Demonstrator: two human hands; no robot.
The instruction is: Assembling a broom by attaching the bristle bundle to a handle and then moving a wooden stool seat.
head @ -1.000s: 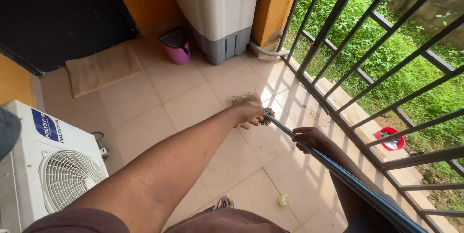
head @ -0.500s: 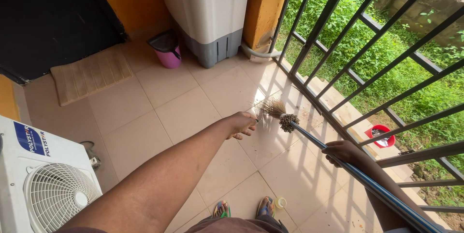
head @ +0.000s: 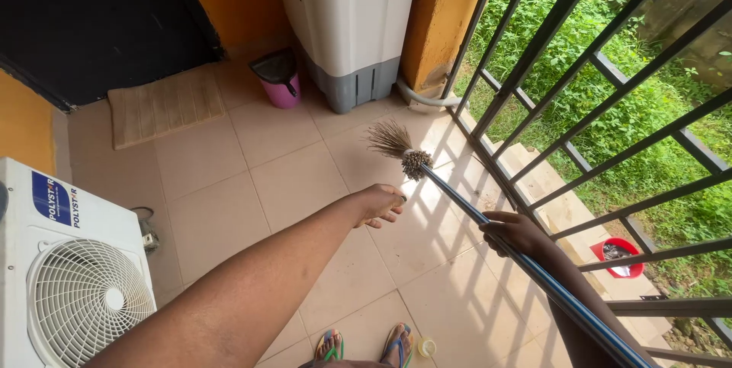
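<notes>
Tiled balcony: right hand (head: pixel 512 232) in closed grip on broom (head: pixel 412 160), left hand (head: pixel 379 205) loose beside it, empty

I observe one item in hand: a long-handled broom (head: pixel 488 223). Its handle is a slim, dark blue pole with a glossy finish, running diagonally from the lower right corner of the head view up toward the centre. The pole ends in a knobbly, brownish bound collar, from which a small fan of thin, straw-coloured bristles spreads up and to the left. The bristle head is held raised above the beige tiled floor, pointing away from me, close beside the black metal railing. The pole is straight and appears intact; its lower end runs out of view.
</notes>
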